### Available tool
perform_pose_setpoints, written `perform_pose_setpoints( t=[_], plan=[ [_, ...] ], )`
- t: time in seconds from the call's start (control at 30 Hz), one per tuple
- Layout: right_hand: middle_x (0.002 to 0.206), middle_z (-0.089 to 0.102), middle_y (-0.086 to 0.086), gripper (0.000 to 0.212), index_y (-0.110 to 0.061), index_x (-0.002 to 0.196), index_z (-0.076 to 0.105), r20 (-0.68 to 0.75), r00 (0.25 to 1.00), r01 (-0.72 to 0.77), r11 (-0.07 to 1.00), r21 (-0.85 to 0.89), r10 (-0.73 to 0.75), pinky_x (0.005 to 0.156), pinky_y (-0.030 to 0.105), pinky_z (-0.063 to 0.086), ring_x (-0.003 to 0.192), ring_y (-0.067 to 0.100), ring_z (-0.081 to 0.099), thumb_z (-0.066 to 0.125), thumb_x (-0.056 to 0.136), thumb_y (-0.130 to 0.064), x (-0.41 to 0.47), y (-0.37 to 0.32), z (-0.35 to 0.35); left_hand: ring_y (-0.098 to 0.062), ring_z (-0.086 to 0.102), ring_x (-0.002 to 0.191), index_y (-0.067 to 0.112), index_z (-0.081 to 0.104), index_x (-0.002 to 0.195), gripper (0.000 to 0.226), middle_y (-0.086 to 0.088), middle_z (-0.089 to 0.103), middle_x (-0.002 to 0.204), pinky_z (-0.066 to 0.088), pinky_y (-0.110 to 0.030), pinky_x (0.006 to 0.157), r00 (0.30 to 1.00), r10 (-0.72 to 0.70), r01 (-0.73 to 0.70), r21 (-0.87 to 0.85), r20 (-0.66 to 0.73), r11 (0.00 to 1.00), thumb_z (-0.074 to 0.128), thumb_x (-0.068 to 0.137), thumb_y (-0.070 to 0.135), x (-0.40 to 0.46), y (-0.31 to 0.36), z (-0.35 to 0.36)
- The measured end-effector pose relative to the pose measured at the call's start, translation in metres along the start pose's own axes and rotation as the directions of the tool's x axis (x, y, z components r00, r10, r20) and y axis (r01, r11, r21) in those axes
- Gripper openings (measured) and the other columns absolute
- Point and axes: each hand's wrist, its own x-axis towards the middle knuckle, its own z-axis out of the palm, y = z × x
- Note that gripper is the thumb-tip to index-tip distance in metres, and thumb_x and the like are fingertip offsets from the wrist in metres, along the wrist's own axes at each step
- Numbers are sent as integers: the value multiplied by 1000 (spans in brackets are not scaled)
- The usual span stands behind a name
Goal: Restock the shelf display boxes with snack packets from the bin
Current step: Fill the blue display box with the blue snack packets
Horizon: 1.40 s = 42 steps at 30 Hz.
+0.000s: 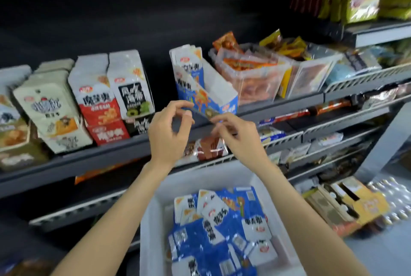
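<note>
Both hands, left [170, 129] and right [233, 131], pinch one packet [205, 113] edge-on, just before the blue display box [213, 95]. Light, floppy, slick film; grip the sealed edges. Bin [155, 220] near, full.

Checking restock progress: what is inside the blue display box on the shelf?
The blue display box holds a few white-and-blue snack packets standing at its back; the front part looks empty. Its front wall and both hands hide the bottom.
</note>
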Motion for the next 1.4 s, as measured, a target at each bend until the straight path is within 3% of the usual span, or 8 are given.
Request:
perform_pose_setpoints(
  t=[0.2,0.4,0.57,0.77,0.97,1.13,1.23,1.4],
  plan=[
    [108,67,5,21,-12,112,63,456,828,-223,938,-265,326,90,36,49,97,20,63,56,92,-13,-68,60,24,1,56,68,24,68,97,20,18,64,81,41,-18,58,960,-124,59,253,252,966,51,90,31,-74,-29,-1],
    [144,36,14,63,-9,143,31,572,513,-95,705,-703,640,99,38,39,126,32,44,54,93,-40,-108,96,48,-10,57,103,26,64,113,28,8,64,114,43,-22,83,555,-545,162,561,628,812,65,85,26,-142,-58,-1],
    [142,32,18,78,-9,137,34,505,555,4,605,-796,661,99,44,38,128,38,35,59,82,-59,-124,99,61,-19,45,118,22,45,134,71,1,46,132,40,-31,97,340,-634,89,647,694,757,75,73,44,-187,-63,7],
    [149,20,25,104,-5,145,16,574,481,169,572,-803,663,98,45,41,131,43,32,69,74,-58,-134,84,70,-25,42,117,26,35,135,86,-2,35,134,44,-41,94,350,-648,-40,702,677,711,79,64,48,-202,-64,14],
    [113,60,15,46,-9,134,38,534,621,-152,756,-636,574,79,33,42,100,31,56,53,92,-18,-130,85,46,-23,35,127,29,34,140,68,-1,29,141,36,-34,101,530,-493,-159,651,690,742,68,82,36,-198,-67,2],
    [70,54,9,52,-9,144,30,427,669,-300,746,-594,609,50,29,33,61,22,46,40,93,-3,-132,97,34,-18,38,127,21,36,142,68,2,39,140,38,-36,101,384,-503,-214,604,774,768,64,83,43,-200,-58,11],
    [94,67,15,41,-11,125,48,311,699,-632,760,-153,644,59,27,45,70,19,59,43,89,5,-129,89,22,-17,52,114,23,44,138,54,1,52,130,45,-32,90,373,-494,-188,585,785,789,60,89,39,-187,-56,11],
    [86,74,3,13,-19,107,59,333,560,-755,301,583,758,64,35,57,71,17,71,52,96,-15,-127,68,2,-11,61,67,16,64,112,23,4,67,85,46,-23,58,554,-564,286,497,612,819,48,96,16,-148,-46,-10]
  ],
)
